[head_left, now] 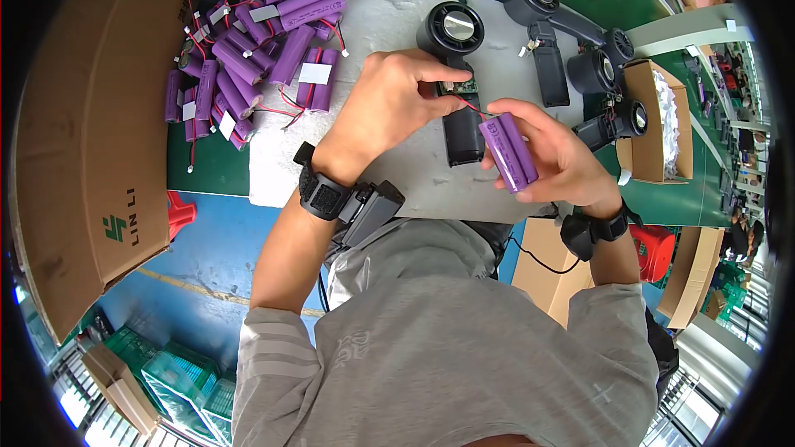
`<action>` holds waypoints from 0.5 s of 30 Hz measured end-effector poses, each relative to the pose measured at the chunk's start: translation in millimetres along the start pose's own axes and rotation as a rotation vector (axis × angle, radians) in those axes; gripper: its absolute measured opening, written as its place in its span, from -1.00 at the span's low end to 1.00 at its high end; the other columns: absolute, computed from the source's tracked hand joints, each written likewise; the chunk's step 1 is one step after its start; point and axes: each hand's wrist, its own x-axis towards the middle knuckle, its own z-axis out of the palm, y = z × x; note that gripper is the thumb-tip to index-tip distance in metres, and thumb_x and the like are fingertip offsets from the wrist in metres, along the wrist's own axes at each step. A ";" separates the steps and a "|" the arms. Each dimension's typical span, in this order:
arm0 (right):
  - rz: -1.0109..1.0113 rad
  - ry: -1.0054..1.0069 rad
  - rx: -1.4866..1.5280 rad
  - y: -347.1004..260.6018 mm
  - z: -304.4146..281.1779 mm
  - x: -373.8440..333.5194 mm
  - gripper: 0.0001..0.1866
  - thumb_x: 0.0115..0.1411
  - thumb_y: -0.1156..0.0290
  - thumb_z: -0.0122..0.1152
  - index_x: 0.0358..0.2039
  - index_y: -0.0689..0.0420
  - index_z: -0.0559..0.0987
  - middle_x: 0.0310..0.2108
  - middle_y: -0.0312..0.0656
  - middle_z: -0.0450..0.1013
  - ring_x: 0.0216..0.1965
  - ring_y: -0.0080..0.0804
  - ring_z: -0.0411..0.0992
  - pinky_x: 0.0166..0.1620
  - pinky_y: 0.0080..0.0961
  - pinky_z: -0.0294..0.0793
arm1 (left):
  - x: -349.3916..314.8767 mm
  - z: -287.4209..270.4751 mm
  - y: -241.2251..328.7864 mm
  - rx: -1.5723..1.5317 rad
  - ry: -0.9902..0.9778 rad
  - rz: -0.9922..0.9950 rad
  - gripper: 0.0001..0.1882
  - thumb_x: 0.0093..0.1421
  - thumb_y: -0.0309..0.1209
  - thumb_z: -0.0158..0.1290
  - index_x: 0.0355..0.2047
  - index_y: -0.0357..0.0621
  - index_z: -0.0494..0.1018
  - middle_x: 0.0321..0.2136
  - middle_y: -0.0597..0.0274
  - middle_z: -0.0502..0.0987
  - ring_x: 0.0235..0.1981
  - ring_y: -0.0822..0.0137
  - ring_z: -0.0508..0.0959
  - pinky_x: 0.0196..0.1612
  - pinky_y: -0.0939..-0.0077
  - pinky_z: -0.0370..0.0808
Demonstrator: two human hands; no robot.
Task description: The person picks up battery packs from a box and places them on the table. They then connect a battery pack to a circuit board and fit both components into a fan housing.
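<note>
Head view: the left hand [389,99] pinches the small green circuit board [460,85] on the black plastic handheld fan housing [454,74], which lies on the grey mat [389,8] covering the green surface [207,167]. The right hand [556,157] grips a purple twin-cell battery pack [508,151] just beside the housing. Loose purple cells [248,50] lie well apart at the mat's left edge.

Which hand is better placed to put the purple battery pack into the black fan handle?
Probably the right hand: it holds the purple cylindrical battery pack beside the black plastic fan handle, while the left hand grips its circuit board end.
</note>
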 end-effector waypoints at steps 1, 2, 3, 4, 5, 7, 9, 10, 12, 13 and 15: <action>0.033 0.018 -0.029 0.9 -0.3 0.0 -0.04 -0.17 0.63 0.40 0.27 0.15 0.14 0.00 -0.14 0.33 0.00 -0.35 0.41 -0.01 -0.41 0.48 | -0.2 1.0 0.5 -0.005 0.018 0.017 -0.66 -0.06 -0.50 0.30 -0.20 -0.08 0.63 -0.40 0.15 0.60 -0.48 0.35 0.58 -0.37 0.51 0.52; 0.067 0.035 -0.058 1.5 -0.5 0.1 -0.02 -0.20 0.63 0.43 0.26 0.16 0.15 0.00 -0.15 0.33 0.02 -0.34 0.39 0.01 -0.40 0.47 | -0.2 2.0 1.0 -0.010 0.036 0.034 -0.68 -0.07 -0.47 0.30 -0.22 -0.08 0.63 -0.41 0.09 0.61 -0.48 0.27 0.59 -0.37 0.45 0.53; 0.066 0.034 -0.056 1.7 -0.3 0.5 -0.02 -0.20 0.63 0.43 0.26 0.16 0.15 0.00 -0.15 0.33 0.02 -0.34 0.39 0.01 -0.40 0.47 | -0.2 2.8 1.3 -0.015 0.055 0.050 -0.69 -0.08 -0.45 0.31 -0.25 -0.09 0.64 -0.42 0.04 0.61 -0.49 0.19 0.60 -0.37 0.39 0.54; 0.022 0.040 -0.123 1.6 0.3 1.3 -0.03 -0.21 0.61 0.44 0.25 0.17 0.18 0.00 -0.17 0.33 0.04 -0.34 0.38 0.04 -0.40 0.43 | -0.1 3.4 1.5 -0.014 0.054 0.049 -0.69 -0.08 -0.45 0.31 -0.25 -0.09 0.64 -0.42 0.04 0.61 -0.49 0.19 0.60 -0.37 0.39 0.54; -0.023 0.046 -0.190 1.3 0.8 2.2 -0.04 -0.22 0.59 0.45 0.24 0.18 0.20 0.00 -0.18 0.33 0.06 -0.34 0.36 0.07 -0.40 0.40 | -0.1 4.0 1.6 0.010 0.057 0.064 -0.68 -0.08 -0.47 0.30 -0.23 -0.08 0.64 -0.43 0.08 0.60 -0.51 0.26 0.58 -0.39 0.44 0.52; -0.066 0.053 -0.254 -0.2 0.4 3.1 -0.05 -0.24 0.57 0.46 0.23 0.20 0.22 0.01 -0.19 0.33 0.08 -0.34 0.34 0.10 -0.40 0.37 | -0.5 4.6 1.6 0.056 0.061 0.094 -0.66 -0.06 -0.52 0.29 -0.20 -0.08 0.63 -0.46 0.17 0.59 -0.55 0.39 0.53 -0.44 0.54 0.48; -0.155 0.095 -0.343 -4.0 -3.4 4.7 -0.07 -0.26 0.53 0.49 0.20 0.21 0.27 0.02 -0.21 0.33 0.11 -0.38 0.31 0.15 -0.40 0.30 | -0.1 4.2 0.2 0.067 0.057 0.100 -0.67 -0.05 -0.52 0.29 -0.20 -0.08 0.63 -0.47 0.16 0.58 -0.56 0.38 0.52 -0.44 0.53 0.47; -0.199 0.116 -0.387 -5.5 -4.4 5.3 -0.07 -0.28 0.51 0.50 0.18 0.21 0.29 0.03 -0.21 0.33 0.12 -0.39 0.29 0.17 -0.41 0.26 | 0.3 3.9 -0.8 0.076 0.055 0.108 -0.67 -0.05 -0.52 0.28 -0.20 -0.08 0.63 -0.49 0.15 0.57 -0.57 0.37 0.52 -0.45 0.52 0.47; -0.186 0.121 -0.387 -7.5 -5.2 6.2 -0.09 -0.27 0.51 0.49 0.18 0.21 0.30 0.03 -0.22 0.33 0.12 -0.41 0.29 0.17 -0.41 0.25 | 0.3 3.8 -2.1 0.085 0.051 0.113 -0.68 -0.05 -0.51 0.28 -0.20 -0.08 0.63 -0.50 0.14 0.57 -0.58 0.36 0.51 -0.46 0.51 0.46; -0.173 0.126 -0.390 -8.2 -5.4 6.7 -0.10 -0.27 0.51 0.49 0.17 0.20 0.31 0.03 -0.22 0.33 0.12 -0.42 0.28 0.17 -0.42 0.24 | 0.3 3.3 -2.1 0.088 0.046 0.117 -0.68 -0.03 -0.51 0.27 -0.20 -0.09 0.62 -0.51 0.13 0.56 -0.59 0.35 0.51 -0.46 0.51 0.46; -0.159 0.129 -0.392 -6.3 -4.8 8.9 -0.12 -0.26 0.51 0.48 0.17 0.20 0.32 0.03 -0.22 0.33 0.12 -0.44 0.27 0.17 -0.43 0.23 | -0.1 2.1 -2.2 0.093 0.037 0.124 -0.70 -0.01 -0.51 0.24 -0.20 -0.10 0.62 -0.51 0.11 0.56 -0.59 0.33 0.51 -0.47 0.49 0.45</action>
